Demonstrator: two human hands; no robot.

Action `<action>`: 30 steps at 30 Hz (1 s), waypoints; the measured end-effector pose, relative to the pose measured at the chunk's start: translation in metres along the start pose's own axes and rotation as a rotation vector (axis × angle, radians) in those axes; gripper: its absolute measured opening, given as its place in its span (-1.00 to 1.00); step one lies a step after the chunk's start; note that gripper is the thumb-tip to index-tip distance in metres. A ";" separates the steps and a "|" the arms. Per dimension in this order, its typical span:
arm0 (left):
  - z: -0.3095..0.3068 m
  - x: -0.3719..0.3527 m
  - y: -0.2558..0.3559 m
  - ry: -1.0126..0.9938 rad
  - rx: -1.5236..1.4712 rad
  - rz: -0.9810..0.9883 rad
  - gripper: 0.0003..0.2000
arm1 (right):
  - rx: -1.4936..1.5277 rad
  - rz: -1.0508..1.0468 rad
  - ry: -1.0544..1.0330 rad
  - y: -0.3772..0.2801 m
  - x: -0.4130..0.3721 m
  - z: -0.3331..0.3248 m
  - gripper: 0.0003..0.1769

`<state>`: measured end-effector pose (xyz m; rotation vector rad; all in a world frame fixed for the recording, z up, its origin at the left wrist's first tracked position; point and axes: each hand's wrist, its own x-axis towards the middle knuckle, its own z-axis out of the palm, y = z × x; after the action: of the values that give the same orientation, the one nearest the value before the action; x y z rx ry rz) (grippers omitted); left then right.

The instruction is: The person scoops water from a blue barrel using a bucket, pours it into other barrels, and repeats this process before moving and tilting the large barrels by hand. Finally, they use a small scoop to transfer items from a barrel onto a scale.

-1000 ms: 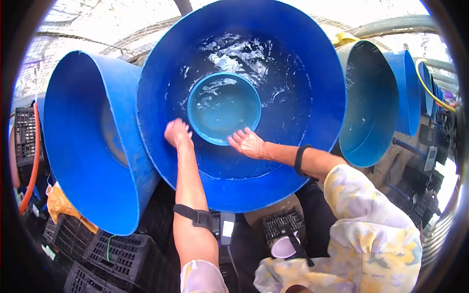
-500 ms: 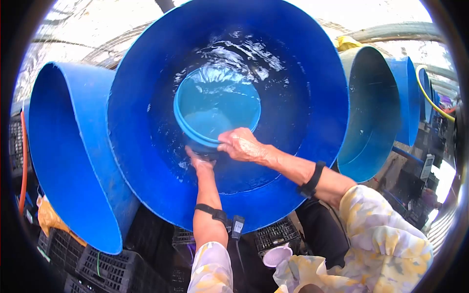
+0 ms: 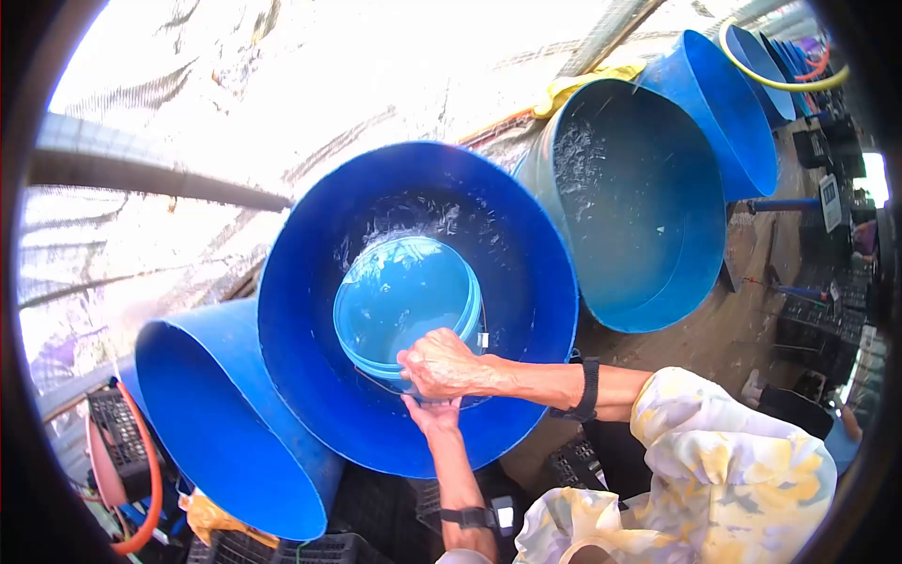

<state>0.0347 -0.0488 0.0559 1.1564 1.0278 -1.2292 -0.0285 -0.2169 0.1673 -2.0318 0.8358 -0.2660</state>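
Observation:
A light blue bucket, full of water almost to its rim, is tilted toward me inside a large dark blue tub. My right hand is closed over the bucket's near rim, with the knuckles up. Below it, my left hand presses up against the underside of the bucket, its thumb showing and its other fingers partly hidden. Along the bucket's right side hangs a thin wire handle with a white grip. Rippled water surrounds the bucket in the tub.
A greenish tub holding water stands to the right, with more blue tubs behind it. Another blue tub tilts at the left, near an orange hose. Black crates lie below. A yellow hose curves at upper right.
My view has swung to the right and back from the tub. Both hands stay on the bucket, which now sits higher in the water, its wire handle showing.

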 end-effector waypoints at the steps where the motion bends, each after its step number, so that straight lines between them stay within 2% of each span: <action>1: -0.002 -0.007 -0.003 -0.017 0.034 0.027 -0.26 | 0.000 -0.003 -0.024 -0.008 0.000 -0.017 -0.83; 3: 0.017 -0.023 -0.005 -0.048 0.080 0.062 -0.26 | -0.016 -0.004 0.026 -0.021 0.002 -0.054 -0.83; 5: 0.047 -0.058 -0.007 0.001 0.093 0.137 -0.21 | -0.023 -0.060 0.145 -0.024 0.006 -0.100 -0.79; 7: 0.086 -0.104 -0.009 -0.106 0.155 0.281 -0.21 | -0.047 -0.059 0.257 -0.027 0.010 -0.146 -0.77; 9: 0.125 -0.147 -0.004 -0.103 0.255 0.433 -0.24 | 0.040 -0.091 0.450 -0.021 0.012 -0.189 -0.74; 11: 0.166 -0.186 0.002 -0.172 0.331 0.634 -0.26 | 0.230 -0.109 0.600 -0.005 0.015 -0.228 -0.73; 13: 0.210 -0.219 0.002 -0.305 0.409 0.908 -0.40 | 0.614 0.061 0.624 0.015 0.011 -0.264 -0.78; 15: 0.252 -0.244 -0.005 -0.380 0.516 1.108 -0.46 | 1.172 0.046 0.800 0.039 0.016 -0.282 -0.82; 17: 0.285 -0.266 -0.017 -0.567 0.605 1.213 -0.53 | 1.293 0.042 0.922 0.056 0.010 -0.299 -0.81; 18: 0.296 -0.267 -0.021 -0.580 0.685 1.335 -0.53 | 1.370 0.019 0.950 0.060 0.007 -0.305 -0.80; 19: 0.301 -0.269 -0.024 -0.593 0.765 1.456 -0.53 | 1.446 -0.006 0.979 0.065 0.006 -0.308 -0.78; 20: 0.299 -0.273 -0.028 -0.586 0.768 1.453 -0.53 | 1.505 -0.022 0.966 0.076 0.007 -0.307 -0.77; 22: 0.293 -0.287 -0.037 -0.501 1.048 1.906 -0.50 | 1.613 -0.105 0.890 0.088 0.011 -0.300 -0.74; 23: 0.285 -0.294 -0.035 -0.505 1.049 1.890 -0.50 | 1.604 -0.092 0.895 0.083 0.012 -0.293 -0.74; 26: 0.258 -0.309 -0.023 -0.458 1.053 2.200 -0.44 | 1.604 -0.201 0.755 0.060 0.027 -0.276 -0.66; 27: 0.245 -0.309 -0.012 -0.369 1.085 2.251 -0.45 | 1.644 -0.138 0.754 0.046 0.034 -0.266 -0.66; 29: 0.220 -0.307 0.002 -0.164 1.069 2.162 -0.47 | 1.569 -0.084 0.671 0.019 0.037 -0.236 -0.68; 30: 0.204 -0.299 0.016 -0.128 1.051 2.088 -0.49 | 1.450 0.037 0.748 0.009 0.038 -0.214 -0.70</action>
<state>0.0196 -0.2066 0.3813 1.8421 -1.1675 0.1119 -0.1066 -0.3871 0.2787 -0.5101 0.7162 -1.2317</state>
